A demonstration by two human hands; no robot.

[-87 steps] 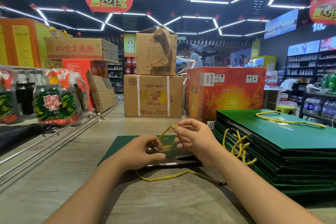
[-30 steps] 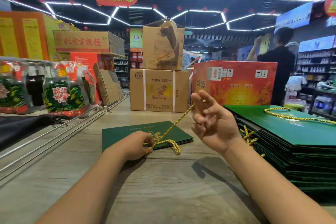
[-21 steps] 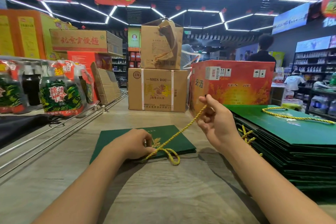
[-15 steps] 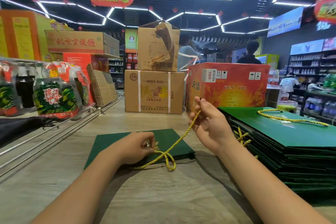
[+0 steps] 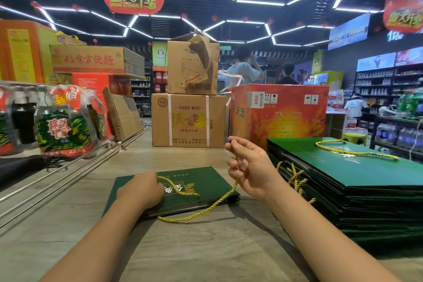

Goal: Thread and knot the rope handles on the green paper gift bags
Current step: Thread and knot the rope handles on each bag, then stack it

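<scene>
A flat green paper gift bag [image 5: 206, 184] lies on the wooden counter in front of me. My left hand [image 5: 140, 190] rests on its left part with curled fingers, and a short stretch of yellow rope comes out from under them. My right hand [image 5: 248, 167] is raised above the bag's right edge, fingers curled round the same yellow rope [image 5: 206, 207]. From that hand the rope hangs down and sags in a loose loop past the bag's near edge.
A tall stack of flat green bags [image 5: 366, 194] with yellow handles fills the right side. An orange carton [image 5: 279, 112] and two brown cartons [image 5: 188, 119] stand behind. Wrapped bottle packs [image 5: 64, 121] and metal rails [image 5: 68, 174] are on the left. People stand in the aisle behind.
The rope ran taut from my left hand up to my right hand. It now hangs slack in a long loop by the bag's near edge, and my right hand has loosened.
</scene>
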